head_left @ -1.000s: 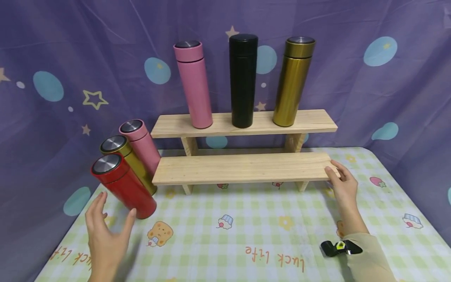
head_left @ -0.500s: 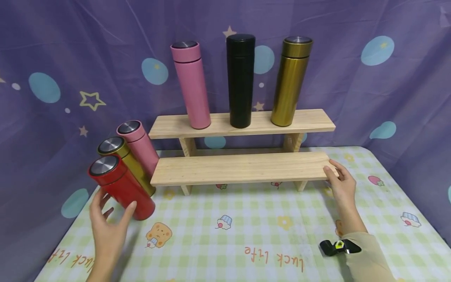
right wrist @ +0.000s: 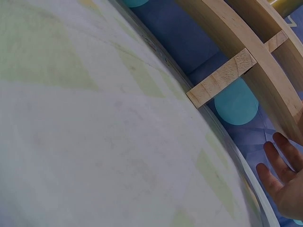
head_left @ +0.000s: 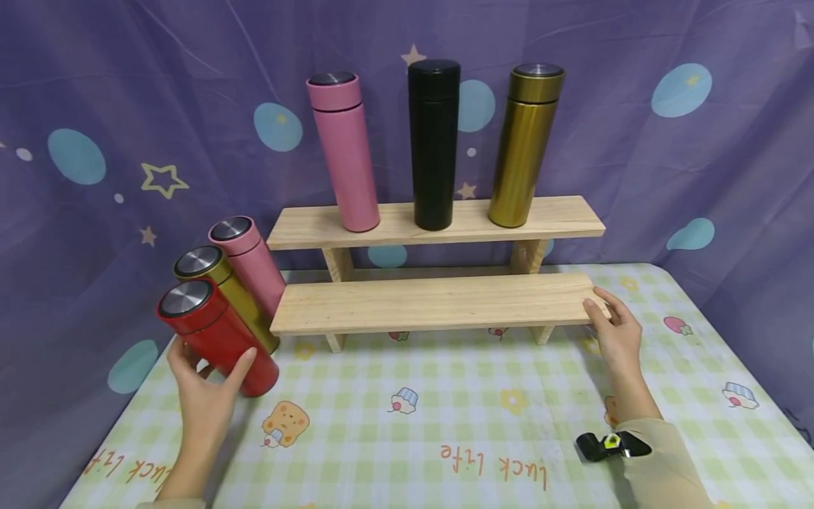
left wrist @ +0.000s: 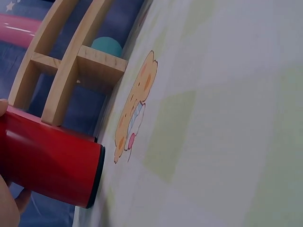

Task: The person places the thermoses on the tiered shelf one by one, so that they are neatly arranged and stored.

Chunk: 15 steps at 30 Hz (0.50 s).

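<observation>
My left hand (head_left: 206, 396) grips a red thermos bottle (head_left: 225, 332) low on its body, thumb on the right side and fingers round the left, partly hidden behind it. In the left wrist view the red bottle's dark base (left wrist: 97, 177) is close over the cloth. Behind it stand a gold thermos bottle (head_left: 244, 293) and a pink one (head_left: 259, 261). At the other side, my right hand (head_left: 620, 336) holds the right end of the lower board of a two-tier wooden shelf (head_left: 432, 304), thumb on top. Its other fingers (right wrist: 277, 163) spread loosely below the board in the right wrist view.
On the upper board (head_left: 394, 215) stand a pink bottle (head_left: 346, 155), a black bottle (head_left: 435, 148) and a gold bottle (head_left: 524, 155). A green checked cloth (head_left: 470, 403) covers the table. A purple curtain (head_left: 623, 155) hangs close behind the shelf.
My left hand has moved up and forward to the red bottle, and its thumb and fingers have closed round it. The right hand stays on the shelf's end.
</observation>
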### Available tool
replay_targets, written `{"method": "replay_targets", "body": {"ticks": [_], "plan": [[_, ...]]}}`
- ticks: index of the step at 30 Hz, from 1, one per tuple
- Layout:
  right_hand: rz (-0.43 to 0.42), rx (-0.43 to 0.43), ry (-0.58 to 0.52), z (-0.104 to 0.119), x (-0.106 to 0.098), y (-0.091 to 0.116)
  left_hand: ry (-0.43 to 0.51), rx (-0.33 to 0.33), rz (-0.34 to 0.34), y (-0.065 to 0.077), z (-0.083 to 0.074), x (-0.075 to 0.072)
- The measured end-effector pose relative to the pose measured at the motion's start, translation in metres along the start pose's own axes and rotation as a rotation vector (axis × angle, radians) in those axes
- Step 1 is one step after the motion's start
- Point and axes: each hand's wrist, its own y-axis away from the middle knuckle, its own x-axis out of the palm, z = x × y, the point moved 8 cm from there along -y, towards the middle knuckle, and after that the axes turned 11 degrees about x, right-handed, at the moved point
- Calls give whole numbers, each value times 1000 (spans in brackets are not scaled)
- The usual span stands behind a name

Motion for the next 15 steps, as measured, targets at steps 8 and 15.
{"method": "replay_targets", "body": {"ticks": [8,15], "plan": [[-8,0,19,0,0,-2,20,10,-12,-2,2,2],[-25,9,19,0,0,-2,20,12,-29,-4,3,1]]}}
